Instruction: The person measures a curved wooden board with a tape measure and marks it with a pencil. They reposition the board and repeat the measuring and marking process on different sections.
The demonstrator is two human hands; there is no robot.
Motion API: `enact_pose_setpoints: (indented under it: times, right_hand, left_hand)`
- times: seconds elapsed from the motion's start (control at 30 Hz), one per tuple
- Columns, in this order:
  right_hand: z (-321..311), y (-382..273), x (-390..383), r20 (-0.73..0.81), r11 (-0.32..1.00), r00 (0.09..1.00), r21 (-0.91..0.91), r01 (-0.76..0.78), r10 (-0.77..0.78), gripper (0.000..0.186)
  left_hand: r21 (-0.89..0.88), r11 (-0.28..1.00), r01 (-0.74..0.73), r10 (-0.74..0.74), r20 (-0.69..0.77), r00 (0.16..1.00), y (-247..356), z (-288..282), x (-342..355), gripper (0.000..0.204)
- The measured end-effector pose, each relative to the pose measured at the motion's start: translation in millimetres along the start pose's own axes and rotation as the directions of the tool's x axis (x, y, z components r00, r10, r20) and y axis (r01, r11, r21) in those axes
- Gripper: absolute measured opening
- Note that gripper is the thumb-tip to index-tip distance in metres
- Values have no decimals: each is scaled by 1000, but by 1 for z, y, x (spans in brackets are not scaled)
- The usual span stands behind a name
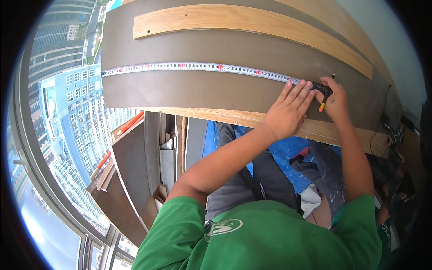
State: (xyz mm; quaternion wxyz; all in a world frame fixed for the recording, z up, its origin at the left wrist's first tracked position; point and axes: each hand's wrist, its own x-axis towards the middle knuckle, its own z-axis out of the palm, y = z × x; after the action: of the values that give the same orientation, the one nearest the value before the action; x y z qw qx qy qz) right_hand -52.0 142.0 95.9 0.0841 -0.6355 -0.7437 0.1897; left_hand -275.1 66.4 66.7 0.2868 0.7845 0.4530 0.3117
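Observation:
A white tape measure (202, 67) stretches across a grey-brown board (189, 92), its end at the board's left edge. My left hand (290, 108) lies on the tape's right part, fingers extended and pressing down. Beside it, my right hand (332, 99) grips the dark tape case (317, 90) and a black pencil (322, 106) with an orange eraser end, which angles up past the thumb. A long pale wood strip (234, 22) with small holes lies on the board above the tape.
A window frame (24, 162) overlooking tall buildings runs down the left. Several panels and offcuts (135, 166) stand below the board's left end. Beneath are a blue sheet (279, 157) and a pink-soled foot (299, 155). A cord (382, 103) and dark clutter (396, 180) are at right.

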Motion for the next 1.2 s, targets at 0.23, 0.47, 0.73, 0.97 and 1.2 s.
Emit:
enact_pose_setpoints:
  times: [0.23,0.47,0.73,0.97,1.2]
  right_hand:
    - [-9,-18,-5,47,1000,999,-6,-19,20,36]
    - [-8,-8,-12,87,1000,996,-1,7,-7,33]
    - [-11,-13,-4,145,994,985,-34,103,-97,32]
    - [-16,-14,-1,165,991,980,-47,123,-113,31]
    - [-21,-21,-3,198,991,976,-75,110,-94,30]
  left_hand:
    - [163,974,155,-164,41,986,-41,-25,-37,72]
    - [460,784,418,-298,-311,902,-138,-128,-83,55]
    - [-177,453,874,-670,-714,202,-323,-352,-181,55]
    - [-319,386,866,-866,-448,221,-342,-394,-190,54]
    - [-380,390,839,-862,-472,187,-341,-388,-208,49]
